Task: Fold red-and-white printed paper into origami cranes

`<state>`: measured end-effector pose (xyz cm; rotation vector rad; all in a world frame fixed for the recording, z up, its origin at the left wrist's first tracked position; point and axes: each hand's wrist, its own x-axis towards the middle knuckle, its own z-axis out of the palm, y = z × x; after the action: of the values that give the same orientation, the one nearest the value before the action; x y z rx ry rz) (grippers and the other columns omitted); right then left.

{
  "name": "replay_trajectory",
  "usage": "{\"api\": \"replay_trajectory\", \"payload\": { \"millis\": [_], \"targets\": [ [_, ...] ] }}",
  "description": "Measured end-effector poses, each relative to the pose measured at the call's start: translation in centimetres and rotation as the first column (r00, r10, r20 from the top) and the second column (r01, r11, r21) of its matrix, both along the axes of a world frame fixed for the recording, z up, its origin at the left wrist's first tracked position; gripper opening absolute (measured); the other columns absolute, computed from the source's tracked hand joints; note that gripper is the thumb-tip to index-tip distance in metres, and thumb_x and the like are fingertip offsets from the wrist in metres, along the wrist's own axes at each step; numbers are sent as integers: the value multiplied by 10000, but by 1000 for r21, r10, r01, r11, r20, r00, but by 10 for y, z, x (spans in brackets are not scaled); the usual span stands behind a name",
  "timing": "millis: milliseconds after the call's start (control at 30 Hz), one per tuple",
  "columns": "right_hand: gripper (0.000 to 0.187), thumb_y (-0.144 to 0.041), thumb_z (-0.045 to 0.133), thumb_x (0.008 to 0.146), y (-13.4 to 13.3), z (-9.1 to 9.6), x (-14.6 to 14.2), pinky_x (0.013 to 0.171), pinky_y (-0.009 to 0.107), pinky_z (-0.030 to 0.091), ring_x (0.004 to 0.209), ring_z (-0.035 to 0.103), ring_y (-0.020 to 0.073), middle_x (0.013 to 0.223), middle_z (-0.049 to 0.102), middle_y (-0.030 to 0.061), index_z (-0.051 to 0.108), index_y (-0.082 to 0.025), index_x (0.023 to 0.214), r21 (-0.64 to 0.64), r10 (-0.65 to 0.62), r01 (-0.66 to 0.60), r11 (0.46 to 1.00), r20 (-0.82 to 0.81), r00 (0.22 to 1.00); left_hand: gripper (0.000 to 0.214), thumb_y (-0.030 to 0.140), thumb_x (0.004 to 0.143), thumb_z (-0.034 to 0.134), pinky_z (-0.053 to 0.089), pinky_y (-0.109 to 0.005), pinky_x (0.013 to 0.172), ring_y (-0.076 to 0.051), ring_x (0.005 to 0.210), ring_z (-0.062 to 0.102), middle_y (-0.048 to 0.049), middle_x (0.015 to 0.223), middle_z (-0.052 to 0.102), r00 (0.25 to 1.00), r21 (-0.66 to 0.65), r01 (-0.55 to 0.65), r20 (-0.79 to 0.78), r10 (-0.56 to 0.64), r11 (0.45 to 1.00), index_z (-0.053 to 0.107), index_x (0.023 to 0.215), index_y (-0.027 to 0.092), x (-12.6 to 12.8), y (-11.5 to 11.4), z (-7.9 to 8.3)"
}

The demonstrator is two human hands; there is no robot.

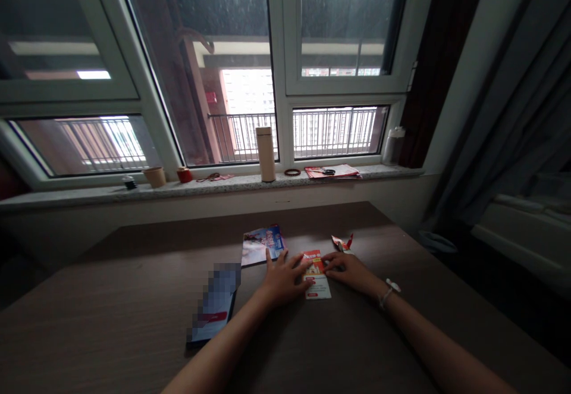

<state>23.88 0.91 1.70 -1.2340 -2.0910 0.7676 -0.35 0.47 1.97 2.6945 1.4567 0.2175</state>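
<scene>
A printed red-and-white paper leaflet (317, 287) lies on the brown table between my hands. My left hand (284, 280) rests flat with its fingers spread, the fingertips on the leaflet's left edge. At the right edge, my right hand (350, 270) has bent fingers gripping the paper; a white band circles that wrist. Just beyond the right hand sits a small folded paper piece (342, 243), red and white, with a pointed end sticking up. Behind my left hand lies a blue-and-pink printed booklet (259, 245), partly covered by the fingers.
A phone (216, 305), its screen partly pixelated, lies left of my left forearm. Along the windowsill (223, 187) stand a beige flask (266, 155), a tan cup (154, 177), a red spool (184, 174), a bracelet (292, 172) and papers (339, 171) with scissors (329, 171) on top.
</scene>
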Motion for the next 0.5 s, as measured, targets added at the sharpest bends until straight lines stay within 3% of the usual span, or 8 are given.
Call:
{"api": "replay_trajectory", "payload": {
  "millis": [500],
  "targets": [
    [318,-253,442,919,-9,3,-20,991,313,416,1102,569,211,1193,628,95,718,-201,1067,169,-171,128,977,270,947,547,716,867,284,-83,-795,982,-411,1391,211,49,1510,364,1000,-12,-5,2,5,1000,364,1372,520,0,1,0]
  ]
}}
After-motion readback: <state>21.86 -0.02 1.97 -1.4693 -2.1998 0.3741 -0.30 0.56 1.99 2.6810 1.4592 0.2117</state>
